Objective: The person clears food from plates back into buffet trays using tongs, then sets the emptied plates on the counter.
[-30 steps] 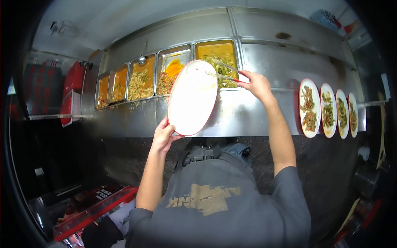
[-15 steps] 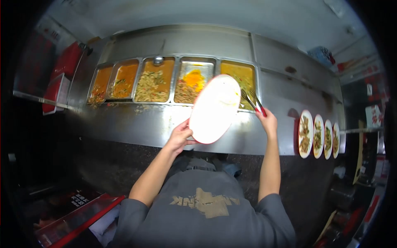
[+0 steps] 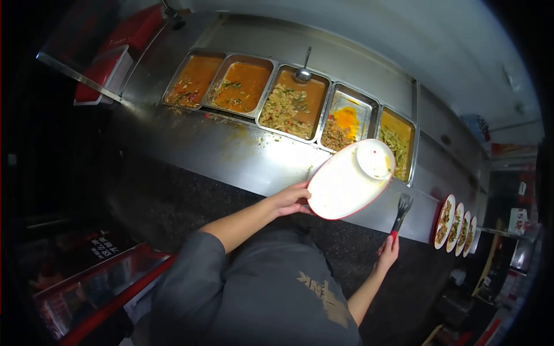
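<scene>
Head view: left hand (image 3: 293, 200) grips oval white plate (image 3: 341, 193) by near rim — small round white bowl (image 3: 373, 157) at its far end. Right hand (image 3: 389, 251) clasps red-handled tongs (image 3: 399, 218), tips pointing away, near plate. Plate held tilted at front edge of steel counter (image 3: 242, 155), just beside row of five food pans (image 3: 324, 111). Ladle (image 3: 302, 75) in middle one — four filled oval plates (image 3: 450, 199) lined up at counter's right end.

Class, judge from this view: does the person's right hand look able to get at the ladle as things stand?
Probably not readily: the right hand is holding the tongs, and the oval plate in the left hand lies across the direct line to the ladle.
</scene>
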`<state>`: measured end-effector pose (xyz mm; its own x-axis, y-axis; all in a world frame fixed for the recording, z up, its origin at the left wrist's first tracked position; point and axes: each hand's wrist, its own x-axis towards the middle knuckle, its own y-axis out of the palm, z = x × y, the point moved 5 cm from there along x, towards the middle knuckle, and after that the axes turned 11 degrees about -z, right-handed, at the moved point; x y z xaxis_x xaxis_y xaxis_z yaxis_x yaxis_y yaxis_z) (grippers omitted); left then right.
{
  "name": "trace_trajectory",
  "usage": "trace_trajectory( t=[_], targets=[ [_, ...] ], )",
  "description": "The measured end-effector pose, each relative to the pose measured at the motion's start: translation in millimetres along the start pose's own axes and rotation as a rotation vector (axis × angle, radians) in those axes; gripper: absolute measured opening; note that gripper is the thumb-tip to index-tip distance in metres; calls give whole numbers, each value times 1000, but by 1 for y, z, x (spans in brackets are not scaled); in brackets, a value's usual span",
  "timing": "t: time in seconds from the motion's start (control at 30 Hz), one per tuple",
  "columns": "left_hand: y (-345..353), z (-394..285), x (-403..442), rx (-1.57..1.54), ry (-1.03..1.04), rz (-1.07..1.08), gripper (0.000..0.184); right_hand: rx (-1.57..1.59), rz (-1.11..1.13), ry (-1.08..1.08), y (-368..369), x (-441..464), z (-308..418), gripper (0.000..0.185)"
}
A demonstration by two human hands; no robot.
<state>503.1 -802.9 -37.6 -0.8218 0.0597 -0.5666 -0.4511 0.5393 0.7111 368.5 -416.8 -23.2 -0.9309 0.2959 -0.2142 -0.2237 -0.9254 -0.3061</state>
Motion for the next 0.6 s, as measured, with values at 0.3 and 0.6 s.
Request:
trace_trajectory(
  t=[0.3,0.6],
  targets=[
    [-157,-11,-132,-186,200,-290,52,84,-29,80,-15,-144,-71,42],
    [-312,-97,-294,-209,476,-488,40,291,32,277,22,-310,-149,41]
  ],
)
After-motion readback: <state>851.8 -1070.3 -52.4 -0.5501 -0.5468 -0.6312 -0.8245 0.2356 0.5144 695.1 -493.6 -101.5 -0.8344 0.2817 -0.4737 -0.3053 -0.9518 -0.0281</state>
